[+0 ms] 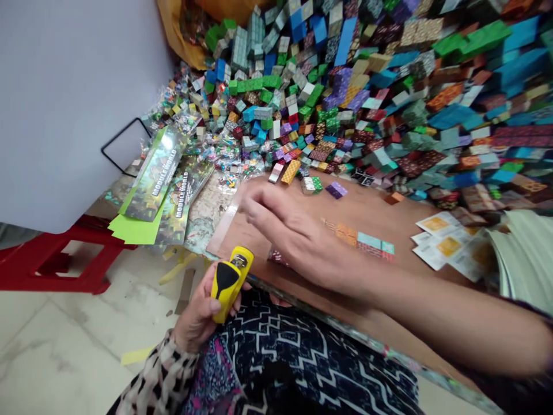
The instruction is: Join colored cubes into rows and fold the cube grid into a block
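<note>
My left hand (201, 314), at the table's near edge, is closed around a yellow and black stapler (227, 285) with a metal part at its upper end. My right hand (294, 233) reaches across the brown board (367, 202), its bent fingers smeared by motion. Whether it holds anything cannot be made out. Beneath and beside it lie small patterned block pieces, among them an orange and light blue row (363, 239). Just beyond its fingers are a yellow block (291, 172), a green and white block (311, 184) and a purple block (336, 190).
A large heap of coloured patterned blocks (319, 98) covers the back. Green printed header cards (155, 178) and small clear packets (228, 150) lie at left. White cards with orange squares (447, 239) and a paper stack (525, 248) are at right. A red stool (56, 259) stands below left.
</note>
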The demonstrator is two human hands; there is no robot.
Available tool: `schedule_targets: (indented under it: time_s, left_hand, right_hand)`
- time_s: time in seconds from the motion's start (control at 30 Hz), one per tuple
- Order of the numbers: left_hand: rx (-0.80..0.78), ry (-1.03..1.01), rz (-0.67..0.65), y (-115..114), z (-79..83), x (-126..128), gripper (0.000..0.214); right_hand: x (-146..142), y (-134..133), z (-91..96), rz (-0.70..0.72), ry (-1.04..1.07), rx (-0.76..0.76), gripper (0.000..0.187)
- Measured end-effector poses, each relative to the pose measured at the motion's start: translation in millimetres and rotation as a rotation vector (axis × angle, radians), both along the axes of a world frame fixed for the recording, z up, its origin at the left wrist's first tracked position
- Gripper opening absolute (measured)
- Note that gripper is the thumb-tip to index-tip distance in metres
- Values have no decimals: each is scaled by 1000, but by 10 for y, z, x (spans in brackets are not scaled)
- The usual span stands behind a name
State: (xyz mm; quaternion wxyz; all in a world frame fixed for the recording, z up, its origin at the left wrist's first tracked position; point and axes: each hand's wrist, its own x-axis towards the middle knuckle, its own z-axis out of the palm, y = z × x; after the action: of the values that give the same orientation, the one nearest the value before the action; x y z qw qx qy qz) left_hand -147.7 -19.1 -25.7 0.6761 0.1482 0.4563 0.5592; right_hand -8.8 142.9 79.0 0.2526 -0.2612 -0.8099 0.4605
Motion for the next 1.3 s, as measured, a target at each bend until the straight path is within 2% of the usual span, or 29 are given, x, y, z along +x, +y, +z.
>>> schedule_targets:
  time_s: [0.17, 0.3, 0.43, 0.57, 0.67, 0.77, 0.9, 1.13, 1.3]
  left_hand:
    - [2, -29, -159, 16, 37, -27, 82]
    - [2, -18, -258, -8, 57, -22, 83]
    - [18, -35, -298, -38, 90, 19, 84]
    - [46, -41, -322, -34, 155, 79, 80]
    - [40, -26, -321, -21, 209, 120, 79]
    - [43, 3, -322, -11, 250, 149, 79]
    - [62, 37, -322, 0, 274, 171, 77]
    - [117, 143, -319, -18, 228, 177, 76]
    - [114, 151, -349, -57, 160, 149, 82]
  right_hand:
    - [555, -359, -249, -126, 3, -260, 28]
    - [698, -579, -351, -172, 7, -363, 27]
    - [758, -716, -338, -102, 48, -380, 28]
    - [814, -837, -401, -92, 22, -412, 71]
    - [812, -910, -457, -97, -15, -475, 85]
    - [771, -953, -467, -103, -8, -497, 84]
    - [724, -964, -431, -101, 17, -519, 75]
    - [737, -950, -375, -95, -21, -476, 67]
    - [732, -980, -425, -124, 44, -335, 63]
